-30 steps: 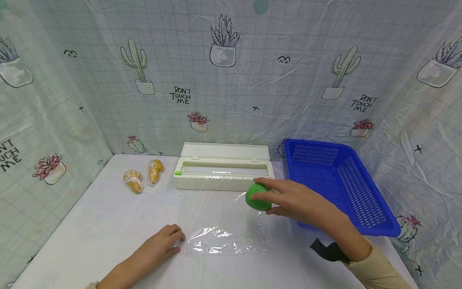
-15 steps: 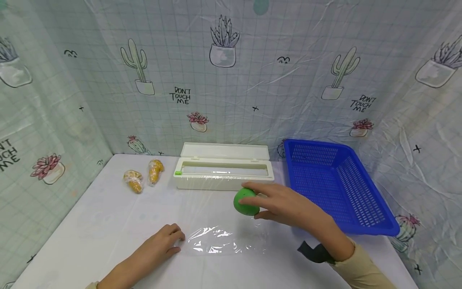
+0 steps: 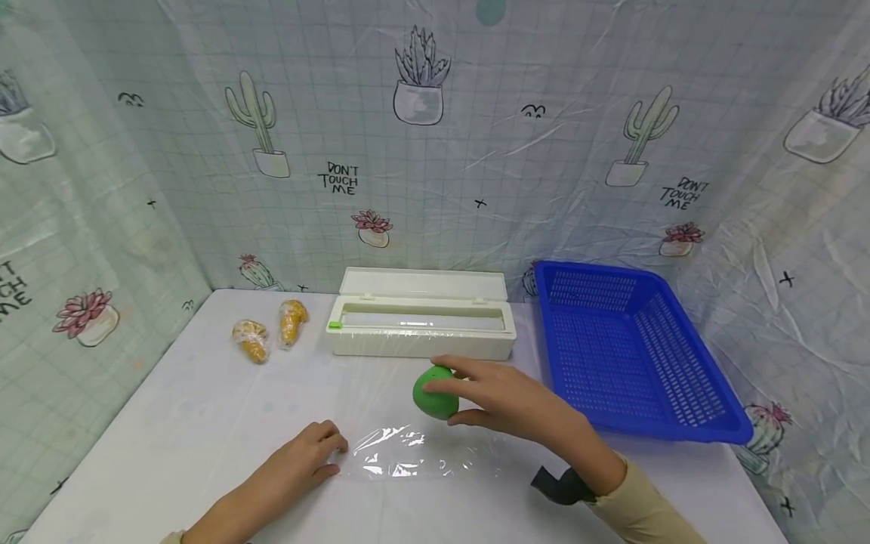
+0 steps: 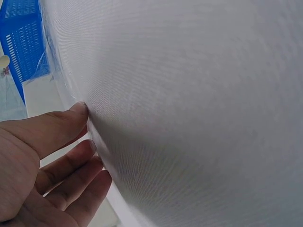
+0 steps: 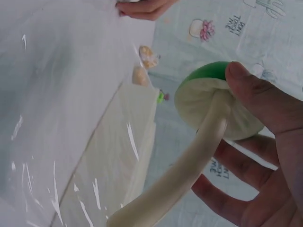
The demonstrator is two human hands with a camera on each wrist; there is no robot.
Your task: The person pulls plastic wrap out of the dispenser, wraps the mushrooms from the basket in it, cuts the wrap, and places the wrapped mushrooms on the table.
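My right hand (image 3: 506,397) pinches a toy mushroom (image 3: 435,394) by its green cap, holding it over the sheet of clear plastic wrap (image 3: 408,453). In the right wrist view the mushroom's long pale stem (image 5: 170,177) hangs below the cap, with thumb and fingers at the cap's rim. My left hand (image 3: 306,455) lies at the near left edge of the wrap, its fingertips on the table surface in the left wrist view. The wrap runs out from a white dispenser box (image 3: 424,345) whose lid stands raised at the back.
Two yellow items wrapped in clear film, one nearer (image 3: 251,341) and one farther (image 3: 292,323), lie at the back left of the white table (image 3: 183,423). At the right stands a blue plastic basket (image 3: 707,434). A patterned curtain (image 3: 462,151) encloses the back and sides.
My right hand has moved left and slightly toward me, carrying the mushroom from the wrap's right side to over its middle. The left hand has stayed in place.
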